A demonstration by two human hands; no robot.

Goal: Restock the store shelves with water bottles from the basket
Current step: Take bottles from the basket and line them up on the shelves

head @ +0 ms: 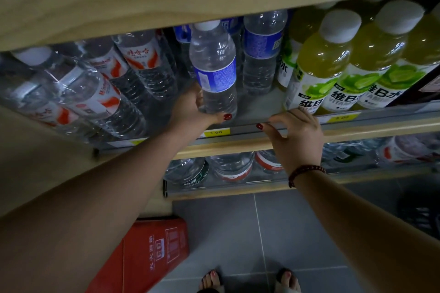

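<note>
- Two bare hands are up at the middle shelf [238, 137], and we see both forearms reaching in from below.
- Our left hand [190, 107] is clamped around the lower part of a clear water bottle [214, 66] with a blue label and a white cap; the thumb lies across its base.
- That bottle stands upright at the front of the shelf, just behind the grey price rail [345, 123], with more blue-label bottles [262, 47] directly behind it and to its right.
- Our right hand [297, 135] holds nothing; its fingers are spread and rest on the price rail, just to the right of the held bottle.
- A dark beaded bracelet [306, 172] circles the right wrist.
- To the left of the held bottle stand clear bottles with red-and-white labels [107, 83], packed close together.
- To the right stand yellow-green drink bottles [316, 69] with white caps and lime pictures on their labels.
- A yellow price tag [216, 132] sits on the rail below the held bottle.
- On the lower shelf [226, 194] we see further clear bottles, too dim to read.
- A red carton [152, 252] lies on the grey tiled floor [273, 233], left of our sandalled feet.
- A dark basket [419, 216] shows at the right edge, on the floor; we cannot tell what it holds.
</note>
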